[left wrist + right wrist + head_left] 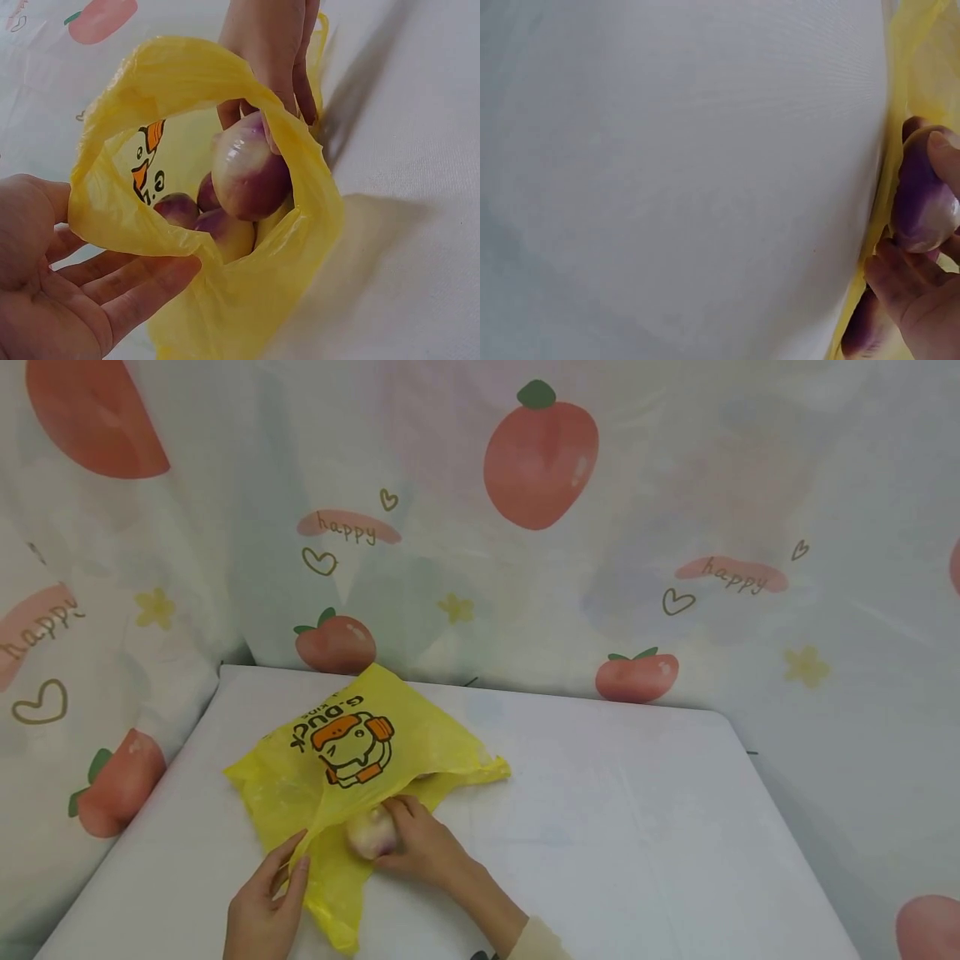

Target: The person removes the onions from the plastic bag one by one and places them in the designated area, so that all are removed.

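A yellow plastic bag (285, 785) with a duck print lies on the table with its mouth facing me. My left hand (262, 897) pinches the rim of that mouth between thumb and fingers, keeping it spread. At the opening, my right hand (427, 847) grips a glossy purple-and-white round vegetable (251, 169), turnip-like in look. Deeper inside, several similar purple-and-white vegetables (225, 231) rest together, partly hidden by the held one and the bag wall. The right wrist view has the held piece at its right edge, fingers and thumb around it.
The white-covered table (615, 827) extends to the right of the bag. Behind it hangs a white curtain (465, 468) printed with fruit and "happy" lettering, and it continues down the left side. A small dark object (480, 955) shows at the bottom edge near the right sleeve.
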`<state>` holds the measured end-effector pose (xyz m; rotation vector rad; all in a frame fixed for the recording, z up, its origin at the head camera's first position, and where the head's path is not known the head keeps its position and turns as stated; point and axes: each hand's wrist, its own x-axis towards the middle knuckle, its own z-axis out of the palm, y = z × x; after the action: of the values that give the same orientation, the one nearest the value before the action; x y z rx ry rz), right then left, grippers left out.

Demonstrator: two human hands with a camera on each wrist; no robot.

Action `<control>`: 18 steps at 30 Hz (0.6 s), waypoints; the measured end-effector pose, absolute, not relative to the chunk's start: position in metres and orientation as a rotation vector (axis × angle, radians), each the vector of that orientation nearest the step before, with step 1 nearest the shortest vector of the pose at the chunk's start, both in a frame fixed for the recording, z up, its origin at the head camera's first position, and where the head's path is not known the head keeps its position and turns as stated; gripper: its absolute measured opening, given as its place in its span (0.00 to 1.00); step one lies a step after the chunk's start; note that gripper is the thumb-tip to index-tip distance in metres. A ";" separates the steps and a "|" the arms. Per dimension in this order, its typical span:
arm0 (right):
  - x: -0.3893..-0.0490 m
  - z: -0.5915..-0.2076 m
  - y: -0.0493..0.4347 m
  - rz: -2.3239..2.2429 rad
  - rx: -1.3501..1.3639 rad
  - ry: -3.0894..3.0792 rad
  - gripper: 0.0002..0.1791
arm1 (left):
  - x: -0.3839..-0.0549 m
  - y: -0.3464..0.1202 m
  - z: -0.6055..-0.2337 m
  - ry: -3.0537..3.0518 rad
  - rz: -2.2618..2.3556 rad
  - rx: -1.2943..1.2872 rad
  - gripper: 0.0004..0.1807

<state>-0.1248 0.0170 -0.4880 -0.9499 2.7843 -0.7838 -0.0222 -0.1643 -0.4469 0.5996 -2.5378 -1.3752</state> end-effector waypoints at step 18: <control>-0.125 -0.484 0.041 -0.837 -0.963 2.775 0.45 | -0.021 -0.163 -0.449 -2.494 -1.380 0.603 0.16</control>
<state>-0.1246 0.0409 -0.4844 -0.9634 2.7753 -0.8370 -0.0212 -0.1626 -0.4495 0.6033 -2.4940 -1.3800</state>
